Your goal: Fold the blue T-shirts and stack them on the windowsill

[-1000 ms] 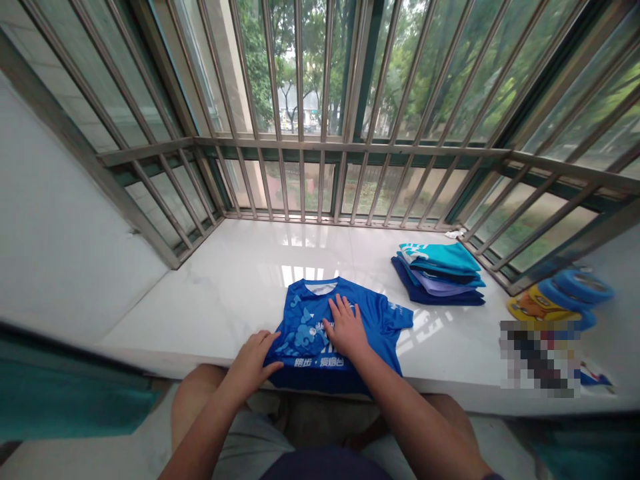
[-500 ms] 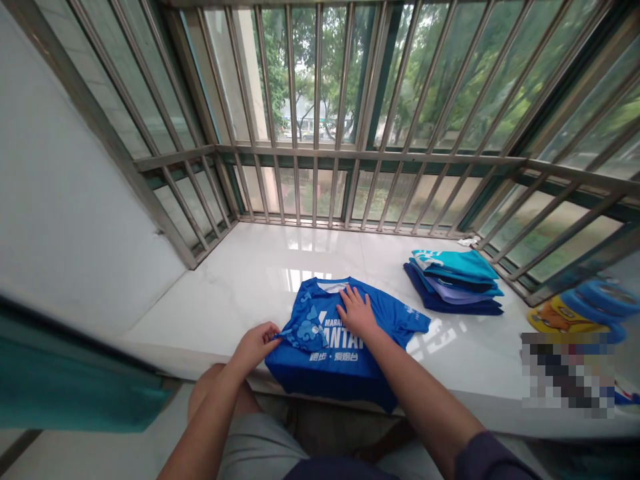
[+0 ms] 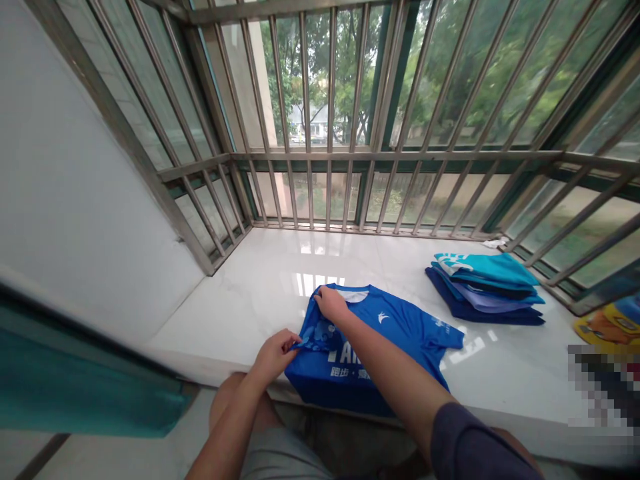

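Note:
A blue T-shirt (image 3: pixel 400 327) with white lettering lies front up on the white ledge, its lower part hanging over the front edge. My left hand (image 3: pixel 277 353) pinches the shirt's left sleeve, which is folded in over the chest. At the shoulder left of the collar, my right hand (image 3: pixel 330 303) has its fingers curled closed on the fabric; its fingertips are partly hidden. My right forearm crosses over the shirt and covers some of the print. The other sleeve lies spread out to the right.
A stack of folded clothes (image 3: pixel 487 290) in blues and purple sits on the ledge (image 3: pixel 225 313) to the right. Beyond it is a yellow and blue container (image 3: pixel 607 327), cut off by the frame. Metal window bars (image 3: pixel 360 157) enclose the back; a teal curtain (image 3: pixel 90 380) hangs at left.
My right hand has moved from lying flat on the chest to the left shoulder and closed on the fabric. My left hand still pinches the sleeve. The view has shifted.

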`<move>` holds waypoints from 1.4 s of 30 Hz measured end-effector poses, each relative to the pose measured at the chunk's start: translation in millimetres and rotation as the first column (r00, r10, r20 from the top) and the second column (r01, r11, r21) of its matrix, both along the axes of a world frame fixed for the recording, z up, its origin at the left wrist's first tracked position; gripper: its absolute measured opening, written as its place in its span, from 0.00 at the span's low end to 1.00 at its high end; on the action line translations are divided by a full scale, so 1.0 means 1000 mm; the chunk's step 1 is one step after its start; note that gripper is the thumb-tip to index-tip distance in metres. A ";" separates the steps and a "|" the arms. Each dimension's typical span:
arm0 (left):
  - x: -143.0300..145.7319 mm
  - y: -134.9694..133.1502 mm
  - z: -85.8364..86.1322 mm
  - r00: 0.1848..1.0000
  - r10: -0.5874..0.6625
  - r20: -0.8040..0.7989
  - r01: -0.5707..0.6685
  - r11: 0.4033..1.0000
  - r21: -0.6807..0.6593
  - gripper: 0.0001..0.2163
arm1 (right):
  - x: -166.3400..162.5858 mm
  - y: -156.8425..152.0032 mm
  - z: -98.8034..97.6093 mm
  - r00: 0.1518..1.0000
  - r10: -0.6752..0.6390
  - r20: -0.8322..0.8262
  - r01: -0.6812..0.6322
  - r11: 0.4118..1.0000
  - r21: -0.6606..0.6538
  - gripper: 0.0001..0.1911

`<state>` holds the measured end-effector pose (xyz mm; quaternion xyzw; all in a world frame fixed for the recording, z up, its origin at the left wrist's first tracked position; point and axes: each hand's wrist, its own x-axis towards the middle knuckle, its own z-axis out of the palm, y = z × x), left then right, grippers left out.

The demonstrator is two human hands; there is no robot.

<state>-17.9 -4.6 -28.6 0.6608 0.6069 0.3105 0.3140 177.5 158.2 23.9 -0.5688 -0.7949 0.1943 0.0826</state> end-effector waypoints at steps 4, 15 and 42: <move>-0.005 0.000 -0.003 0.999 -0.016 0.046 0.012 0.996 0.085 0.12 | -0.013 0.017 -0.003 0.999 0.014 -0.043 -0.015 1.000 -0.024 0.16; 0.000 -0.008 0.013 0.999 -0.048 0.012 0.047 0.995 0.085 0.11 | 0.010 -0.033 0.019 0.974 0.223 -0.045 -0.213 0.963 0.167 0.14; 0.046 0.151 -0.008 0.713 0.084 -0.696 -0.058 0.996 0.062 0.35 | 0.190 -0.013 -0.047 0.985 -0.143 0.094 0.130 0.982 0.133 0.37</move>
